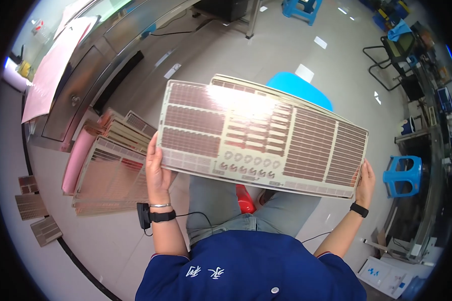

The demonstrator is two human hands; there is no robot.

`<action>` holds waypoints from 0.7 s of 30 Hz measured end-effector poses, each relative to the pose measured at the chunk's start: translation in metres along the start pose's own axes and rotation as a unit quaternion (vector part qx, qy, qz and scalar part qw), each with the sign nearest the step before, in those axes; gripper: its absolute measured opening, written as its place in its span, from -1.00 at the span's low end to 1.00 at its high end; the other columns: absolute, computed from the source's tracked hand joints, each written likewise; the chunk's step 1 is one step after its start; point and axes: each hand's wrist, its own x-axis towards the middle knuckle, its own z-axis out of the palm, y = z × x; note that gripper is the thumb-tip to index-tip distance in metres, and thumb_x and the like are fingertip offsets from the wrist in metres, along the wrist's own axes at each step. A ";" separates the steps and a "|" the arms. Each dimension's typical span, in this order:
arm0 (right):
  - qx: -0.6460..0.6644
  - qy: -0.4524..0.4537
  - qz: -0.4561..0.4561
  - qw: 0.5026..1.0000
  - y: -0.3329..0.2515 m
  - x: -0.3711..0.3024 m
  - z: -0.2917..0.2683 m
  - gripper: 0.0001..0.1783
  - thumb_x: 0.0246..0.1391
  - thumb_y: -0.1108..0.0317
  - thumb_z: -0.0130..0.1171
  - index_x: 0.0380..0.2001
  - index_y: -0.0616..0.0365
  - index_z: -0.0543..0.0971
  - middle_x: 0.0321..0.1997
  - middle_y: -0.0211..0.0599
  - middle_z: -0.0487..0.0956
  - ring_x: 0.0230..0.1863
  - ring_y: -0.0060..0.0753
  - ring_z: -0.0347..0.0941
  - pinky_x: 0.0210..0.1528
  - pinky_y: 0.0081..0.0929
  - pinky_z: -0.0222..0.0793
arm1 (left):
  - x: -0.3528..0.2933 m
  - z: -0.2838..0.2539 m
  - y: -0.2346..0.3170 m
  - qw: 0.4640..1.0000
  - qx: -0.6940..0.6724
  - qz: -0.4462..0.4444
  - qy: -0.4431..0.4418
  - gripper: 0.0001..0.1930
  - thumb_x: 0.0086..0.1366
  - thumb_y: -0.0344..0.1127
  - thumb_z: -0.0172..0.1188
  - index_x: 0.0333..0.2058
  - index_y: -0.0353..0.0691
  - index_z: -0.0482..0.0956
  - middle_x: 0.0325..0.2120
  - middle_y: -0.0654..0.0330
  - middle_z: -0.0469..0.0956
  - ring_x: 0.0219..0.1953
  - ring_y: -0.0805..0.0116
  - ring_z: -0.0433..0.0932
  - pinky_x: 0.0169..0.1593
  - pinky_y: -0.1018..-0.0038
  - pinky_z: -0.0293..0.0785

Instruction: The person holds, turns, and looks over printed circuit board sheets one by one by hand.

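My left hand point(158, 168) grips the left edge of a large, thin rectangular patterned panel point(256, 163), its thumb on the front face. At the opposite end, my right hand point(365, 183) is closed round the lower right edge. The panel is tilted over my lap, copper-brown with pale borders, and bears rows of small repeated shapes. Light glares off its upper part. Behind its far edge shows the rim of one or more similar panels point(246, 84); what supports them is mostly hidden. Beyond that a blue rounded surface point(299, 90) sticks out.
To my left, several similar panels point(113, 173) lean in a stack beside a pink roll point(81, 158). A metal workbench point(80, 95) stands at the upper left. Small panel pieces point(31, 206) lie farther left. Blue stools point(403, 176) and a chair point(394, 55) stand about the tiled floor.
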 end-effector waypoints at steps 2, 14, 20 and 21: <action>0.024 -0.004 -0.004 1.000 -0.006 -0.005 0.006 -0.63 0.18 0.30 -0.04 -0.01 0.29 0.40 -0.18 -0.28 0.52 -0.22 -0.56 0.45 -0.21 -0.66 0.37 | 0.000 -0.007 0.000 0.999 0.020 0.013 0.025 -0.62 0.29 -0.42 -0.06 0.08 -0.25 0.26 0.01 0.10 0.37 0.04 0.34 0.38 0.11 0.43 0.37; 0.109 -0.036 -0.088 0.989 -0.030 -0.022 0.024 -0.62 0.15 0.32 0.02 -0.04 0.36 0.41 -0.15 -0.21 0.52 -0.17 -0.50 0.45 -0.12 -0.62 0.36 | 0.005 -0.048 0.006 0.999 0.031 0.010 0.021 -0.62 0.33 -0.36 -0.13 0.11 -0.29 0.22 0.04 0.09 0.34 0.05 0.32 0.35 0.13 0.40 0.29; 0.108 -0.055 -0.095 0.988 -0.036 -0.022 0.027 -0.59 0.15 0.27 0.02 -0.04 0.40 0.41 -0.14 -0.20 0.52 -0.16 -0.51 0.43 -0.10 -0.59 0.35 | 0.006 -0.046 0.013 0.998 0.051 0.004 0.029 -0.60 0.34 -0.32 -0.14 0.12 -0.30 0.20 0.06 0.10 0.32 0.08 0.30 0.31 0.15 0.37 0.23; 0.108 -0.048 -0.094 0.989 -0.038 -0.023 0.030 -0.59 0.15 0.27 0.02 -0.04 0.40 0.41 -0.14 -0.20 0.52 -0.16 -0.51 0.43 -0.10 -0.59 0.35 | 0.006 -0.047 0.013 0.998 0.053 0.003 0.021 -0.59 0.34 -0.32 -0.14 0.13 -0.31 0.19 0.06 0.10 0.32 0.08 0.30 0.32 0.15 0.37 0.23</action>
